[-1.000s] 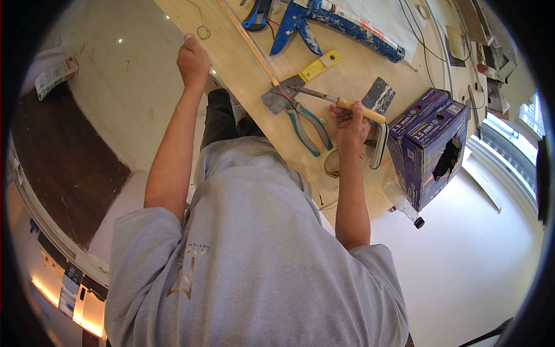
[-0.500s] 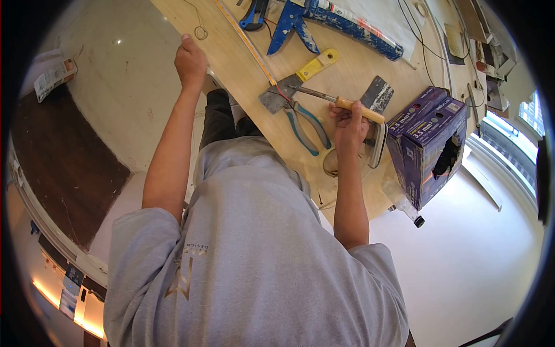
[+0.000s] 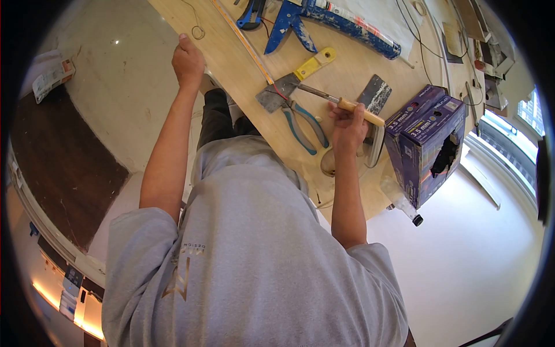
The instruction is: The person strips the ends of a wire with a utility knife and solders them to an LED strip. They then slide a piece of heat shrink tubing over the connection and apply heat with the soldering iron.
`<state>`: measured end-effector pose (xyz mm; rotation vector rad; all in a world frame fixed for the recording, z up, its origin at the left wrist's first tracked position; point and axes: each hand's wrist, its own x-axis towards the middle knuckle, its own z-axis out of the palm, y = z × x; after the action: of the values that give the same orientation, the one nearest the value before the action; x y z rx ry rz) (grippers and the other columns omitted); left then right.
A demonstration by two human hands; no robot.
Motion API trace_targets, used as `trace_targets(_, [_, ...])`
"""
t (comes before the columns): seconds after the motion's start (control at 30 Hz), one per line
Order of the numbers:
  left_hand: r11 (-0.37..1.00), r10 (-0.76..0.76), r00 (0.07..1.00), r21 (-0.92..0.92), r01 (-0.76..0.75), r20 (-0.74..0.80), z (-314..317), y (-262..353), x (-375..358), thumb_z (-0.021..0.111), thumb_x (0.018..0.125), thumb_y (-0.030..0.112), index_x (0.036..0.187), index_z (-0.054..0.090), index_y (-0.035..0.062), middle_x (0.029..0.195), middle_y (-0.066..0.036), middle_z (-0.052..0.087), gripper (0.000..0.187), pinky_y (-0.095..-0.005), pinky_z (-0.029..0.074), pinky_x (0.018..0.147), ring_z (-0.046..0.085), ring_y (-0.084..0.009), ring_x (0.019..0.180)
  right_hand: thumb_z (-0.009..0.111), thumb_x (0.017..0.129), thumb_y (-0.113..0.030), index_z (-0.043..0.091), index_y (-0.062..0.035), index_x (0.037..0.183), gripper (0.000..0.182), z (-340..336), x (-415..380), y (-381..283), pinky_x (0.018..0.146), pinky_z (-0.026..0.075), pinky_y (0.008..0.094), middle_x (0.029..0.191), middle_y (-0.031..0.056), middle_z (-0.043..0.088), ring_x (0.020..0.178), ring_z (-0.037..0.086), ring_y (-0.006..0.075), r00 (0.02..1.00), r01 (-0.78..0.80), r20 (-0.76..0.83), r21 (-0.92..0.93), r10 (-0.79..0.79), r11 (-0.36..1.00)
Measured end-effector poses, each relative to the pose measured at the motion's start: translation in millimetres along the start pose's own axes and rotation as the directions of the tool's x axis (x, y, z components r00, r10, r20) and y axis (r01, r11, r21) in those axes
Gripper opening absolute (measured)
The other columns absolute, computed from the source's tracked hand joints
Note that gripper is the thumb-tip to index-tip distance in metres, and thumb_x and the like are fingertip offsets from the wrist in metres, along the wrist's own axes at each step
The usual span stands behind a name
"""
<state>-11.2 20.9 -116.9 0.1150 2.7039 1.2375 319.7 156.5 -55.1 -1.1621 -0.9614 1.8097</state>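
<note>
My right hand (image 3: pixel 349 130) is wrapped round the wooden handle of a soldering iron (image 3: pixel 361 111), whose metal shaft points left over a scraper with a yellow handle (image 3: pixel 315 63). On the scraper's blade lies the red-wired end of an LED strip (image 3: pixel 245 43). Pliers with teal handles (image 3: pixel 305 127) rest just below the blade. My left hand (image 3: pixel 189 62) is at the table's left edge, fingers closed with the thumb up; what it grips, if anything, is hidden.
A blue caulking gun (image 3: pixel 347 26) and a blue cutter (image 3: pixel 252 14) lie at the back of the wooden table (image 3: pixel 231 69). Right of my right hand are a dark scraper blade (image 3: pixel 376 94), a purple box (image 3: pixel 428 144) and a clear bottle (image 3: pixel 404 207).
The soldering iron's tip has shifted slightly right relative to the scraper blade. My left hand stays at the table edge.
</note>
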Motion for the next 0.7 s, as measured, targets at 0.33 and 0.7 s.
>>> trace_targets(0.33, [1.000,-0.014,1.000,0.012,0.014,0.016,-1,2,-1,0.027,0.099,0.046,0.089,0.065,-0.0072,0.090,-0.030,0.064,0.066,-0.0467,0.045,0.082,0.059,-0.0472,0.092,0.058,0.092,-0.017,0.057,-0.0015,0.098,0.017,-11,-4,6,0.059,0.052,0.0304,0.080,0.0125,0.065,0.066,0.064,0.0189,1.000,-0.024,0.019,0.039,0.023,0.999])
trace_targets(0.7, [1.000,-0.007,1.000,0.003,0.007,0.021,-2,3,-2,0.027,0.099,0.046,0.092,0.065,-0.0076,0.090,-0.030,0.065,0.066,-0.0464,0.046,0.082,0.060,-0.0463,0.091,0.059,0.091,-0.016,0.059,-0.0016,0.093,0.015,-3,-7,4,0.054,0.050,0.0285,0.079,0.0108,0.064,0.061,0.062,0.0166,1.000,-0.025,-0.011,-0.031,0.024,0.999])
